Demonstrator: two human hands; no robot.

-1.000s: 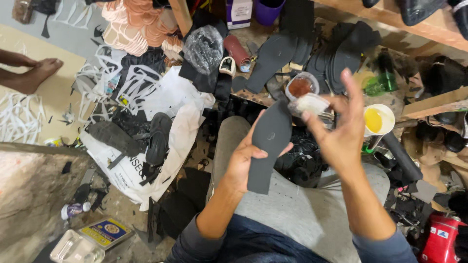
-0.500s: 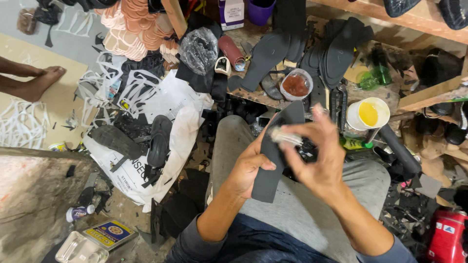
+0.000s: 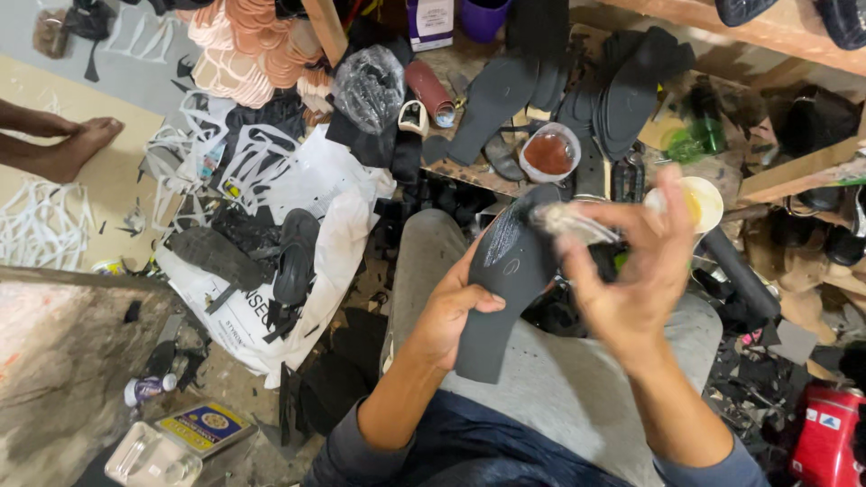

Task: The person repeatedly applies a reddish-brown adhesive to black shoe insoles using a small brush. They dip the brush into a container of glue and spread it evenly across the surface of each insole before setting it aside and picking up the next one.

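Brush (image 3: 573, 221) now on sole (image 3: 505, 280)

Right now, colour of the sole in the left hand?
Black sole, matte with a faint sheen; head view, the only one.

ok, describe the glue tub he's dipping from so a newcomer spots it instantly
Start at the black sole in the left hand. Just above its tip sits a round white tub. Unlike the yellow-filled cup to its right, it holds reddish-brown paste.

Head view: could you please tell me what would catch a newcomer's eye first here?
In the centre, the left hand holds a black sole over the lap while the right hand works a pale tool at its top. Left lies a white bag; a red-brown cup stands behind.
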